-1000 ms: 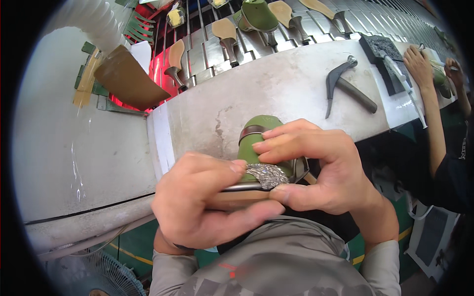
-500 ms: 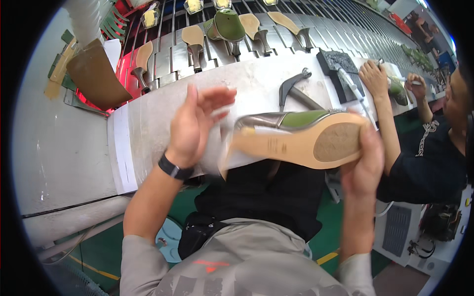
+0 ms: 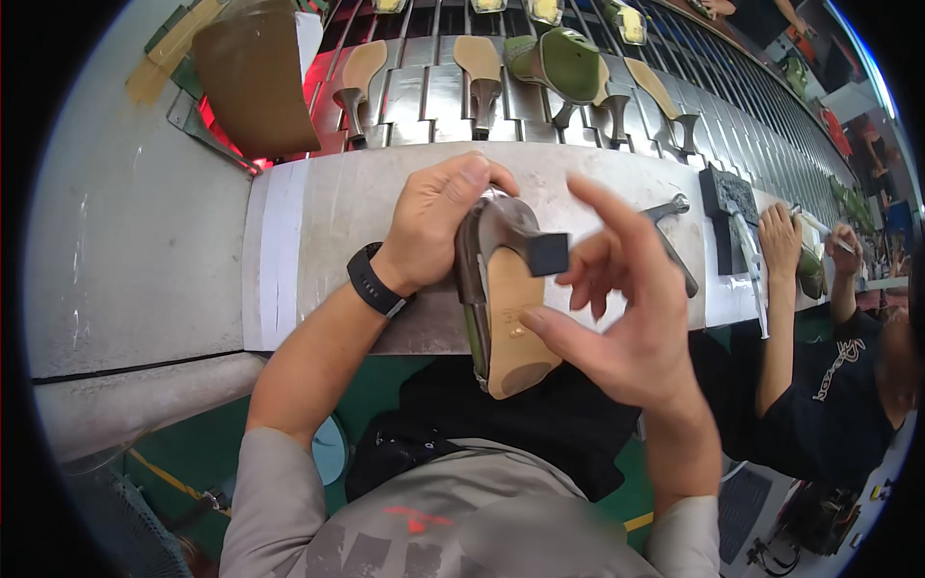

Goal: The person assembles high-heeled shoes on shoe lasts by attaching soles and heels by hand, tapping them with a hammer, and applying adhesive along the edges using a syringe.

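Grey short-sleeved shirt (image 3: 414,539): nearest, at the lower edge, with black cloth over the lap beyond it.
Green-and-brown shoe with a smooth tan sole (image 3: 513,284): between the two hands, over the bench's front edge, sole facing up, toe end toward the person.
Left hand (image 3: 434,217): closed around the shoe's heel end from the left, thumb up; a black-banded watch (image 3: 376,279) circles the wrist.
Right hand (image 3: 626,323): open, fingers spread and slightly blurred, just right of the shoe; its thumb overlaps the sole, contact unclear.
Dark block heel (image 3: 549,254): on the shoe, pointing right toward the right hand's fingers.
Pale bench (image 3: 332,222): beneath and beyond the hands.
Dark-handled metal hammer (image 3: 680,265): on the bench, partly behind the right hand.
Co-worker's hand (image 3: 779,238): farther right, beside another green shoe (image 3: 812,272).
Slatted metal conveyor (image 3: 414,114): farthest, carrying tan-soled heeled pieces (image 3: 477,63) and a green shoe upper (image 3: 567,63).
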A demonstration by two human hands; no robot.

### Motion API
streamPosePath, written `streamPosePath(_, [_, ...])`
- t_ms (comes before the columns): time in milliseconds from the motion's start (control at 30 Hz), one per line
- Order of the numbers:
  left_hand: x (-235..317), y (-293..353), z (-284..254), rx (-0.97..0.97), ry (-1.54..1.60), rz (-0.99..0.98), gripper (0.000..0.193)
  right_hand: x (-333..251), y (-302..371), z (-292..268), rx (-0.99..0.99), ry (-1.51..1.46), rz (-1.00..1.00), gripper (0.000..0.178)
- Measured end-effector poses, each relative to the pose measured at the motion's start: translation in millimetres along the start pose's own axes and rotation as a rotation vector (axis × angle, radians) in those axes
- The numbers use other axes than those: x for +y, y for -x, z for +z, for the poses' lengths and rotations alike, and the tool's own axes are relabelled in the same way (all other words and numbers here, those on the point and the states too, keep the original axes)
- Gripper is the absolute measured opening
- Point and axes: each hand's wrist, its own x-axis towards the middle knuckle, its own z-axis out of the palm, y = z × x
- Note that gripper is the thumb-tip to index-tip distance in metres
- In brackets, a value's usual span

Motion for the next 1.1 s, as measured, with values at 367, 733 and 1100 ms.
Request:
streamPosePath(367, [16,-1,-12,-0.057,0.100,-0.035,0.058,-16,-6,32,0.030,0.633,-0.515,0.040])
streamPosePath(733, [11,4,-15,-0.029,0.194,0.023,0.058,-2,-19,51,0.021,0.670,-0.627,0.027])
streamPosePath(1100, [13,-8,-25,-0.105,-0.012,0.007,0.056,10,-29,59,0.094,0.714,-0.538,0.034])
